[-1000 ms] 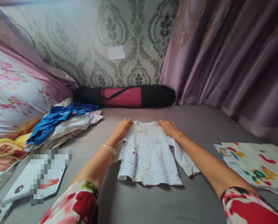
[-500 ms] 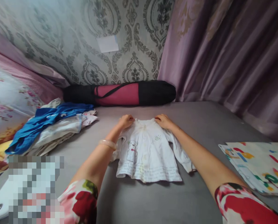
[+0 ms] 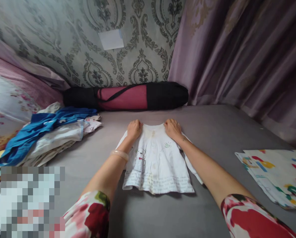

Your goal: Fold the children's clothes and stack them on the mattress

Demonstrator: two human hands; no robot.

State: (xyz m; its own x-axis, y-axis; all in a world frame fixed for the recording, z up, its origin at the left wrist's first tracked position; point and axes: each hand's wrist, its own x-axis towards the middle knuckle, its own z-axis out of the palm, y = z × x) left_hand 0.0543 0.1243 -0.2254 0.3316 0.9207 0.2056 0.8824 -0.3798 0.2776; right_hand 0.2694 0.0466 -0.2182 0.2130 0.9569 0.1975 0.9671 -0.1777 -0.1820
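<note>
A small white baby shirt (image 3: 154, 158) lies flat, front up, with its neckline away from me. It has a bear print, a green bee print, lines of lettering near the hem and yellowish stains down the front. My left hand (image 3: 135, 129) is closed on its left shoulder beside the collar, fingers curled down into the cloth. At the other shoulder, my right hand (image 3: 172, 128) is closed in the same way. Both sleeves are partly hidden under my hands and forearms.
On the left lies a heap of clothes (image 3: 51, 130), blue on top, beside a floral pillow (image 3: 6, 99). Folded patterned cloth (image 3: 279, 172) lies at right. A long black-and-pink bag (image 3: 123, 97) rests along the wall on the grey sheet (image 3: 207, 132). A pixelated object fills the lower left.
Both hands have shifted slightly inward and nearer over the shirt's shoulders, their backs now turned more upward. The sleeves have moved a little. The view has shifted slightly.
</note>
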